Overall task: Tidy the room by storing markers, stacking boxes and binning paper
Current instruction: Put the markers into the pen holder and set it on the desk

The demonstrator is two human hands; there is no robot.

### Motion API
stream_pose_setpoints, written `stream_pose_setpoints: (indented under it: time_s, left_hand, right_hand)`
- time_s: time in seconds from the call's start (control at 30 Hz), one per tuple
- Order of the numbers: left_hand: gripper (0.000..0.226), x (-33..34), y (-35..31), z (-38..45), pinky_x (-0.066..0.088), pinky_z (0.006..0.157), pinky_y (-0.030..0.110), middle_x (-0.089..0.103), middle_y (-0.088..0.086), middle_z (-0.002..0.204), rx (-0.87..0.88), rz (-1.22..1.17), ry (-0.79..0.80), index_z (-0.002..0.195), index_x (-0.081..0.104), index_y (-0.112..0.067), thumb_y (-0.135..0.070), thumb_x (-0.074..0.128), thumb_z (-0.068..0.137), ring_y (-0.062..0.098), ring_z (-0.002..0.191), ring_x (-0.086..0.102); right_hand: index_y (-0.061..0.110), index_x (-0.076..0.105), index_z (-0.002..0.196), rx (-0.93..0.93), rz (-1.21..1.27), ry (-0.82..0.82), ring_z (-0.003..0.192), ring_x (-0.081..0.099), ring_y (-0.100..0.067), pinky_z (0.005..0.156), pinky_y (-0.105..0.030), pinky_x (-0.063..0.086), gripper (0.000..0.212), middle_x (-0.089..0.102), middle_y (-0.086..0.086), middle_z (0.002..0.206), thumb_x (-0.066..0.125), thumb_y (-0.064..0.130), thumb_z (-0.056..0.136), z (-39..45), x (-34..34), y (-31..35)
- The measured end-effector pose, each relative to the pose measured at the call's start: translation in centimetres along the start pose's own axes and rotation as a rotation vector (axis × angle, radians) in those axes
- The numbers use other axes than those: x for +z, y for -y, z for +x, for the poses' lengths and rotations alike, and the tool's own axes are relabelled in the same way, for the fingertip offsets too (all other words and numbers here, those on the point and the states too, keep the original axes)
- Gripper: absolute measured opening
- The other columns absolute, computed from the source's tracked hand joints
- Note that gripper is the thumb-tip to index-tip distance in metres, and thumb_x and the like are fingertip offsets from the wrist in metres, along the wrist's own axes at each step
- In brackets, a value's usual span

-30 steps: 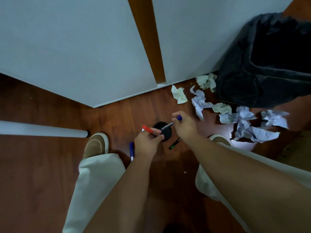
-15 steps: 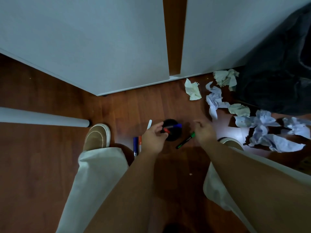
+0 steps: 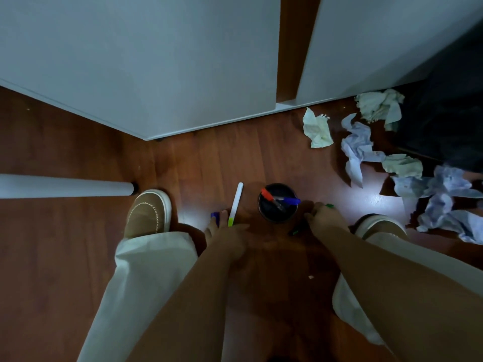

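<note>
A black cup (image 3: 277, 214) stands on the wooden floor between my feet, with a red marker (image 3: 267, 194) and a blue marker (image 3: 291, 200) inside. My left hand (image 3: 227, 235) is spread low on the floor left of the cup, its fingertips at a blue marker (image 3: 214, 216) and beside a white marker with a green tip (image 3: 236, 202). My right hand (image 3: 324, 219) is curled over a green marker (image 3: 295, 232) just right of the cup; only the marker's ends show. Crumpled paper (image 3: 358, 147) lies scattered at the right.
White cabinet doors (image 3: 156, 61) stand ahead. A white table leg (image 3: 65, 186) lies across the left. My brown shoes (image 3: 147, 212) flank the cup. A dark bin bag (image 3: 449, 113) sits at the far right behind more paper balls (image 3: 444, 199).
The red and blue markers went from my hands into the cup. My left hand dropped onto the markers at the left; my right hand closed over the green marker. The view shifted left.
</note>
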State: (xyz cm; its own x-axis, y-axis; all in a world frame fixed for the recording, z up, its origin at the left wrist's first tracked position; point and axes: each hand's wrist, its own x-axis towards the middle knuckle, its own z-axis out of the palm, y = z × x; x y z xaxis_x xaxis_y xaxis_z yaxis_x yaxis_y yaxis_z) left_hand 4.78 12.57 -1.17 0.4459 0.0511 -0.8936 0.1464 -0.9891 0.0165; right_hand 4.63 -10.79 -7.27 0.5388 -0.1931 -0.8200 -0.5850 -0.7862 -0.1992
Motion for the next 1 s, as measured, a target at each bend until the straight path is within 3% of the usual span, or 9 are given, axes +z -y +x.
stream_pose_setpoints:
  time_s: [0.17,0.27,0.33,0.47,0.57,0.7,0.8,0.9,1.0]
  left_hand:
    - [0.052,0.8,-0.9,2.3,-0.005,0.117,0.06,-0.003,0.006,0.164,-0.014,-0.038,-0.018,0.14,0.042,-0.047,-0.056,0.049,0.09,0.04,0.147,-0.015]
    - [0.088,1.2,-1.7,2.9,0.003,0.116,0.058,0.004,0.004,0.161,-0.076,-0.246,0.035,0.148,0.035,-0.035,-0.073,0.06,0.072,0.039,0.147,-0.007]
    - [0.103,1.1,-2.5,2.8,0.016,0.115,0.053,0.01,0.005,0.158,-0.171,-0.404,0.078,0.152,0.022,-0.027,-0.063,0.07,0.068,0.039,0.145,0.006]
    - [0.048,0.1,-3.9,1.4,0.033,0.106,0.032,0.03,-0.005,0.133,-0.041,-0.331,0.083,0.139,0.043,-0.009,-0.025,0.054,0.095,0.029,0.13,0.037]
    - [0.039,0.2,-4.0,0.8,0.037,0.103,0.023,0.042,0.008,0.14,-0.069,-0.303,-0.102,0.138,0.043,-0.003,-0.011,0.046,0.1,0.026,0.128,0.046]
    - [0.038,-1.1,-4.0,-2.2,0.038,0.06,-0.005,0.045,0.016,0.145,-0.131,-0.476,-0.276,0.139,0.046,0.005,0.0,0.035,0.102,0.03,0.13,0.045]
    - [0.037,-2.2,-2.8,-3.8,0.046,0.064,0.003,0.054,0.017,0.136,-0.095,-0.498,-0.425,0.132,0.059,-0.006,0.001,0.04,0.101,0.031,0.116,0.058]
    - [0.025,-2.8,-2.3,-5.6,0.052,0.07,0.034,0.066,0.018,0.104,0.034,-0.464,-0.614,0.107,0.074,-0.009,-0.002,0.054,0.092,0.036,0.085,0.066]
    - [0.011,-3.5,-2.8,-7.5,0.038,0.061,0.028,0.064,0.01,0.087,0.088,-0.615,-0.736,0.092,0.068,-0.012,-0.007,0.063,0.083,0.027,0.075,0.061]
  right_hand:
    - [0.006,0.057,0.118,0.05,-0.099,0.018,0.106,0.06,-0.029,0.087,-0.035,0.049,0.028,0.061,-0.015,0.117,0.055,0.02,0.093,1.9,-1.0,-1.5]
    - [0.003,0.048,0.129,0.092,-0.121,0.021,0.117,0.056,-0.031,0.097,-0.037,0.045,0.037,0.057,-0.018,0.126,0.054,0.012,0.093,2.5,-2.2,-2.9]
    - [0.006,0.041,0.13,0.079,-0.052,0.004,0.109,0.058,-0.031,0.087,-0.038,0.048,0.045,0.058,-0.015,0.113,0.058,0.009,0.089,2.3,-2.8,-3.3]
    - [0.017,0.034,0.122,-0.059,0.164,-0.007,0.089,0.059,-0.023,0.066,-0.024,0.042,0.056,0.053,-0.005,0.097,0.07,0.007,0.079,1.0,-4.0,-2.9]
    - [0.017,0.033,0.125,-0.12,0.351,-0.044,0.069,0.056,-0.015,0.052,-0.018,0.036,0.059,0.058,-0.008,0.088,0.07,0.008,0.079,0.2,-5.2,-2.2]
    - [0.03,0.041,0.103,-0.116,0.661,-0.159,0.083,0.061,-0.03,0.073,-0.039,0.053,0.047,0.055,-0.004,0.084,0.072,0.007,0.075,-1.3,-7.7,-0.3]
    - [0.027,0.041,0.112,-0.143,0.725,-0.166,0.071,0.06,-0.024,0.07,-0.037,0.051,0.051,0.055,-0.001,0.079,0.072,0.008,0.076,-2.4,-9.2,1.9]
    - [0.027,0.044,0.108,-0.189,0.738,-0.153,0.064,0.062,-0.023,0.069,-0.036,0.053,0.039,0.057,-0.001,0.073,0.068,0.011,0.082,-3.8,-9.7,4.1]
    - [0.028,0.046,0.102,-0.263,0.638,-0.208,0.072,0.061,-0.019,0.064,-0.029,0.049,0.026,0.058,0.001,0.079,0.063,0.016,0.087,-5.4,-9.2,5.6]
